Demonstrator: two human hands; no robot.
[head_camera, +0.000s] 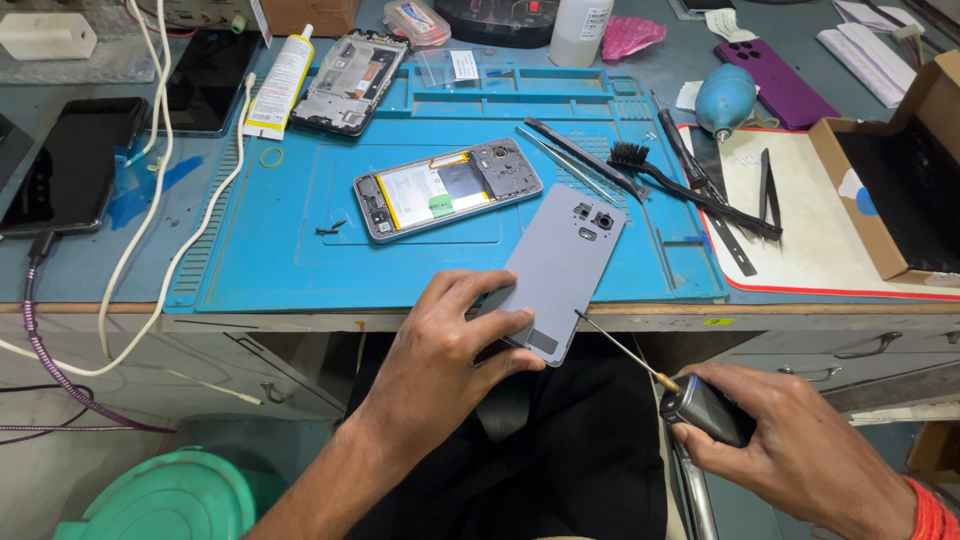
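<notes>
My left hand (445, 345) grips the lower end of a grey phone back cover (562, 265), which juts over the front edge of the blue work mat (280, 250). My right hand (800, 450) holds a dark-handled screwdriver (700, 405) below the table edge. Its thin shaft points up and left, with the tip close to the cover's lower right edge. An opened phone (447, 187) with its battery and boards exposed lies on the mat just behind the cover.
A black brush (680, 185), tweezers and thin pry tools lie right of the opened phone. Another phone frame (348, 82), a glue tube (280, 85), a blue air blower (724, 100), a purple phone (780, 80), a cardboard box (900, 170), white cables and dark phones surround the mat. A green bin (170, 500) stands below left.
</notes>
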